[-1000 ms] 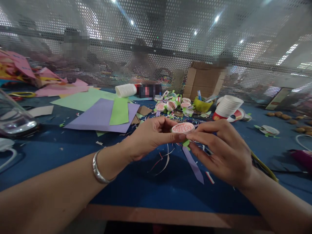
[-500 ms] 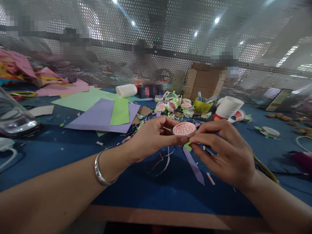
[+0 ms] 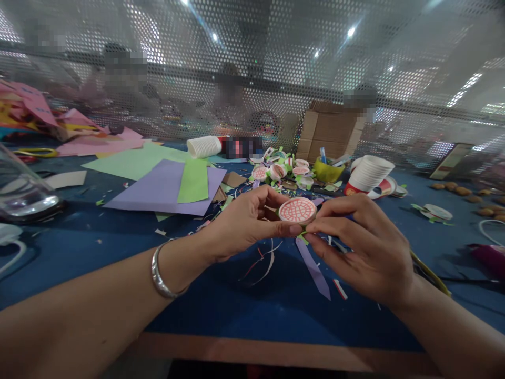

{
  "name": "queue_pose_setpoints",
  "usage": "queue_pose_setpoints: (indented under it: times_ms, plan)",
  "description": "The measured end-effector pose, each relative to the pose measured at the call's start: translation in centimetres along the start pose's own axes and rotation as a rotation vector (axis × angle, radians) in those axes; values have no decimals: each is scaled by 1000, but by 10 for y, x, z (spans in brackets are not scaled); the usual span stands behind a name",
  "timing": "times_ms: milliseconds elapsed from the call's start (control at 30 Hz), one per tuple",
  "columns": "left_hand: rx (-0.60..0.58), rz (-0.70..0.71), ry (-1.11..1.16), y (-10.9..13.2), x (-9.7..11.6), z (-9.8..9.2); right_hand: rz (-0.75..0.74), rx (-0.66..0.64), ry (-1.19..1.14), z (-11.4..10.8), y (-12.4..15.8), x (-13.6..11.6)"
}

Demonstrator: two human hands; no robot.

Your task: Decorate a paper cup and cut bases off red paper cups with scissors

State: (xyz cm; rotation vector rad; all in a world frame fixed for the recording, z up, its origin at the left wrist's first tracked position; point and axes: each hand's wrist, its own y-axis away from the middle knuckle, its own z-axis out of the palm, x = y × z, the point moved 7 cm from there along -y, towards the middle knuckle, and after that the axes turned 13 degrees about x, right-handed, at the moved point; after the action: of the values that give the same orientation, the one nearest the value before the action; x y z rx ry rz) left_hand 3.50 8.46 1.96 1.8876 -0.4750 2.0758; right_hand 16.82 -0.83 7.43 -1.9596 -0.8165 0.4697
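Between thumb and fingers, my left hand point(image 3: 252, 221) grips the edge of a paper-cup base point(image 3: 298, 209), a shallow white round with a red net pattern drawn on top. It is held almost level above the table. The fingertips of my right hand point(image 3: 359, 242) are pinched at its near right edge, on a small green paper strip point(image 3: 303, 237). How the strip meets the base is hidden by the fingers. Beneath the hands lies a pointed purple paper strip point(image 3: 313, 268).
Similar patterned rounds point(image 3: 278, 171) are heaped behind the hands among paper scraps. Purple paper point(image 3: 158, 189) lies to the left. A yellow bowl point(image 3: 329, 171), stacked paper cups point(image 3: 369, 173) and a cardboard box point(image 3: 331, 131) stand behind. A clear vessel point(image 3: 27, 189) is at far left.
Hardly anything differs. The paper-cup base has shifted and tilted very slightly, and less of the green strip shows below my right fingertips.
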Motion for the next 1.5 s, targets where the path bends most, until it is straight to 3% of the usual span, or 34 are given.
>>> queue_pose_setpoints:
  times_ms: [567,733,933,1133,1367,1500]
  plan:
    - [-63,60,14,-2,5,2,-18,78,-9,-2,-2,0]
    - [-85,61,8,0,8,2,7,42,9,1,-2,1]
    - [-183,70,29,4,11,8,13,34,13,-1,-1,1]
    - [-111,113,-61,0,9,1,26,6,-11,0,-2,1]
    - [-155,71,3,-1,8,5,47,21,-21,-1,-2,3]
    - [-115,62,-36,-3,6,3,67,21,-58,-1,-4,6]
